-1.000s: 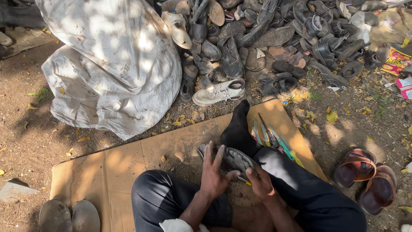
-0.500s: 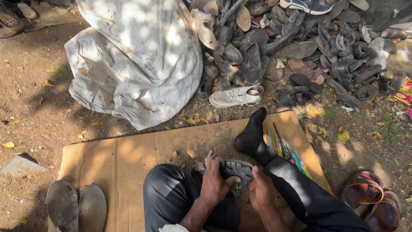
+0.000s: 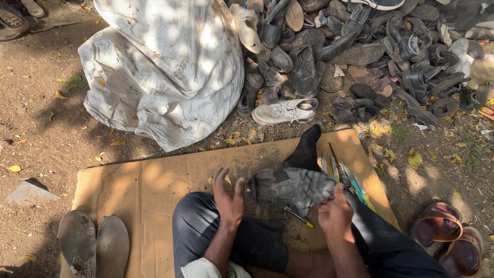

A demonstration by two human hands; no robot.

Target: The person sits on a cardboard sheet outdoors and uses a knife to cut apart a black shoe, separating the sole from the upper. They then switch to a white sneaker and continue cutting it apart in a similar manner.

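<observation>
Your right hand (image 3: pixel 334 215) grips the heel end of a worn grey shoe (image 3: pixel 290 186), held sole-up over your lap; your fingers curl under it, so their tips are hidden. Your left hand (image 3: pixel 229 195) is open, fingers spread, just beside the shoe's toe end, and whether it touches the shoe cannot be told. The shoe covers part of your black-socked foot (image 3: pixel 304 150) and the near ends of the hand tools (image 3: pixel 342 172) lying beside that leg; what kind each tool is stays hard to make out. A thin yellow-tipped pen-like tool (image 3: pixel 298 216) pokes out below the shoe.

You sit on a sheet of cardboard (image 3: pixel 144 185) spread on the dirt. Two flat loose soles (image 3: pixel 95 246) lie at its left corner, cut off by the bottom edge. A pair of brown sandals (image 3: pixel 453 237) sits at the right. Beyond the cardboard lie a white sneaker (image 3: pixel 285 110), a bulging white sack (image 3: pixel 164 67), and a heap of old dark shoes (image 3: pixel 360 46) running past the top edge.
</observation>
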